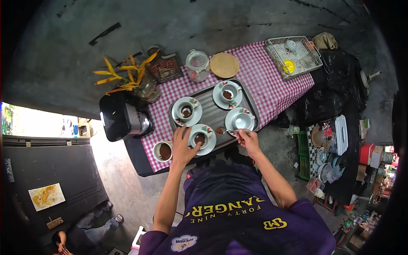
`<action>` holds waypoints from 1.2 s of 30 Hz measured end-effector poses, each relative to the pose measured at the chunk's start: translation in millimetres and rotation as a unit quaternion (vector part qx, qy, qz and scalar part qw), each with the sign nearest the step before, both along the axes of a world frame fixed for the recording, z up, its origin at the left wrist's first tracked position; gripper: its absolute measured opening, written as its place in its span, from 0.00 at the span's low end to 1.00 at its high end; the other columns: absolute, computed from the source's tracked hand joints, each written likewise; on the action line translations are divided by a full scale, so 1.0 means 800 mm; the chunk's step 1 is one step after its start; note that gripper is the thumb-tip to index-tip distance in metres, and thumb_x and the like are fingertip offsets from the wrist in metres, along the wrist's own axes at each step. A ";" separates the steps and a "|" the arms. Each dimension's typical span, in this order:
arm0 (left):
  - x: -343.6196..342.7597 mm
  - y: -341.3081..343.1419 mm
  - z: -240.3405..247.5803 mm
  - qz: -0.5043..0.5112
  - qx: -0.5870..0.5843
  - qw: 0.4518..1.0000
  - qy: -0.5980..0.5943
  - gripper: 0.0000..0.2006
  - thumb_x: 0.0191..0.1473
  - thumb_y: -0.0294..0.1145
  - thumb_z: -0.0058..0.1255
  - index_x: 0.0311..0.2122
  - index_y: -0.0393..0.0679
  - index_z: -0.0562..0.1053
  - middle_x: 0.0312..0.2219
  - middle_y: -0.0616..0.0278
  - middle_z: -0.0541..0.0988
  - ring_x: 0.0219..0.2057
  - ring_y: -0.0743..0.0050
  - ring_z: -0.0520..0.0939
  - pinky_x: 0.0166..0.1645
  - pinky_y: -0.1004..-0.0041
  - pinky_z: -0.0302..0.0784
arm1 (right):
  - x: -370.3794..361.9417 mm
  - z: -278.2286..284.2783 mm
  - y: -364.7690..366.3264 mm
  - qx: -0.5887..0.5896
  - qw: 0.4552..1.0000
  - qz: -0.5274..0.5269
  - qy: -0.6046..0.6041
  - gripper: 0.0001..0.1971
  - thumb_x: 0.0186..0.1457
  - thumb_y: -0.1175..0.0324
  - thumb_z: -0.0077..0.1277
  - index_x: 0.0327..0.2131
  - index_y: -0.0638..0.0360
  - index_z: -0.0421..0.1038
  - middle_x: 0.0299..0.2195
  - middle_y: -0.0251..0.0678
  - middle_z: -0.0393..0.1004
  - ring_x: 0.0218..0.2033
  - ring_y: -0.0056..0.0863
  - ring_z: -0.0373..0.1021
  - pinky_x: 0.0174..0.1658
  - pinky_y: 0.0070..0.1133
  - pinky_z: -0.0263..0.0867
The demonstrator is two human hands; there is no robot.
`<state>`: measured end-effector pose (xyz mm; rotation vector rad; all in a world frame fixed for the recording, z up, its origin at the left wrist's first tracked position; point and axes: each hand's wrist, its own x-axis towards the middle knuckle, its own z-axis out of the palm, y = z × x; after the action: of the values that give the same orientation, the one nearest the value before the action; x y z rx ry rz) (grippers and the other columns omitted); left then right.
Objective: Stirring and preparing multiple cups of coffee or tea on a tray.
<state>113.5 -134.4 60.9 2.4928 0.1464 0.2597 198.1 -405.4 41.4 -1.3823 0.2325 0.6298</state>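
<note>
metal spoon in right hand

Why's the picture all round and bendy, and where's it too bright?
In the head view, the fisheye lens bends straight edges near the rim and leaves the corners black; in the head view, the opening at far left is washed out; in the head view, the black machine has shiny spots, and the right hand looks fairly sharp.
</note>
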 end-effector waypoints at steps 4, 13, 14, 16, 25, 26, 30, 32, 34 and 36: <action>0.056 -0.071 -0.001 -0.075 -0.030 0.997 0.009 0.33 0.38 0.39 0.65 0.52 0.42 0.69 0.54 0.51 0.66 0.57 0.48 0.63 0.60 0.56 0.60 | 0.027 -0.024 -0.062 -0.029 0.999 -0.041 -0.015 0.14 0.60 0.59 0.49 0.30 0.59 0.74 0.21 0.24 0.71 0.20 0.09 0.63 0.20 0.10 0.54; 0.138 -0.164 -0.044 -0.143 -0.037 0.982 0.118 0.40 0.36 0.41 0.67 0.58 0.47 0.65 0.55 0.50 0.66 0.57 0.47 0.64 0.59 0.56 0.63 | 0.064 -0.069 -0.112 -0.107 0.993 -0.020 -0.050 0.13 0.61 0.59 0.48 0.35 0.59 0.75 0.22 0.25 0.71 0.20 0.10 0.61 0.20 0.11 0.53; 0.139 -0.168 -0.048 -0.143 -0.034 0.982 0.120 0.40 0.36 0.41 0.67 0.58 0.47 0.65 0.55 0.50 0.66 0.57 0.47 0.64 0.59 0.56 0.63 | 0.061 -0.073 -0.116 -0.104 0.993 -0.020 -0.049 0.13 0.61 0.59 0.48 0.35 0.59 0.75 0.22 0.25 0.71 0.20 0.10 0.61 0.20 0.11 0.53; 0.143 -0.172 -0.056 -0.145 -0.039 0.975 0.164 0.41 0.36 0.42 0.67 0.59 0.50 0.64 0.55 0.50 0.65 0.57 0.48 0.64 0.59 0.58 0.63 | 0.060 -0.077 -0.118 -0.103 0.994 -0.018 -0.038 0.14 0.60 0.59 0.48 0.36 0.59 0.75 0.22 0.25 0.71 0.20 0.10 0.61 0.21 0.11 0.54; 0.157 -0.159 -0.085 -0.141 -0.061 0.966 0.207 0.37 0.39 0.42 0.65 0.58 0.49 0.66 0.55 0.55 0.67 0.55 0.49 0.67 0.59 0.59 0.63 | 0.059 -0.087 -0.120 -0.106 0.992 -0.005 -0.065 0.15 0.60 0.59 0.49 0.36 0.62 0.76 0.22 0.26 0.72 0.22 0.12 0.63 0.26 0.14 0.60; 0.158 -0.156 -0.088 -0.144 -0.073 0.965 0.208 0.37 0.40 0.42 0.64 0.58 0.47 0.66 0.55 0.54 0.68 0.55 0.47 0.67 0.59 0.58 0.63 | 0.060 -0.087 -0.120 -0.108 0.992 -0.004 -0.064 0.15 0.60 0.58 0.49 0.35 0.62 0.76 0.22 0.26 0.71 0.22 0.12 0.63 0.26 0.14 0.60; 0.161 -0.143 -0.102 -0.161 -0.105 0.959 0.207 0.37 0.40 0.42 0.64 0.58 0.47 0.65 0.56 0.54 0.67 0.55 0.46 0.67 0.59 0.58 0.63 | 0.060 -0.084 -0.116 -0.111 0.992 -0.003 -0.062 0.15 0.60 0.58 0.49 0.35 0.62 0.76 0.22 0.26 0.72 0.22 0.12 0.63 0.26 0.13 0.60; 0.161 -0.146 -0.094 -0.159 -0.084 0.960 0.214 0.38 0.39 0.43 0.65 0.59 0.53 0.65 0.57 0.56 0.67 0.54 0.48 0.69 0.58 0.59 0.64 | 0.060 -0.078 -0.115 -0.118 0.991 -0.011 -0.063 0.16 0.60 0.57 0.49 0.35 0.62 0.76 0.22 0.26 0.72 0.22 0.12 0.63 0.26 0.13 0.60; 0.161 -0.152 -0.074 -0.164 -0.088 0.959 0.212 0.39 0.39 0.43 0.65 0.59 0.54 0.64 0.57 0.56 0.66 0.54 0.48 0.69 0.58 0.59 0.64 | 0.060 -0.082 -0.117 -0.121 0.990 -0.013 -0.072 0.16 0.60 0.57 0.49 0.35 0.63 0.76 0.22 0.26 0.72 0.22 0.12 0.62 0.26 0.13 0.59; 0.161 -0.154 -0.069 -0.166 -0.092 0.959 0.210 0.39 0.39 0.43 0.65 0.60 0.55 0.64 0.57 0.57 0.66 0.54 0.48 0.69 0.58 0.58 0.64 | 0.059 -0.082 -0.117 -0.123 0.989 -0.012 -0.080 0.16 0.60 0.57 0.49 0.35 0.63 0.76 0.22 0.26 0.72 0.22 0.11 0.62 0.25 0.13 0.59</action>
<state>242.2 -257.9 5.4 2.3048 -0.0745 -0.4072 245.5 -499.0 -23.8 -1.6582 0.2019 0.4783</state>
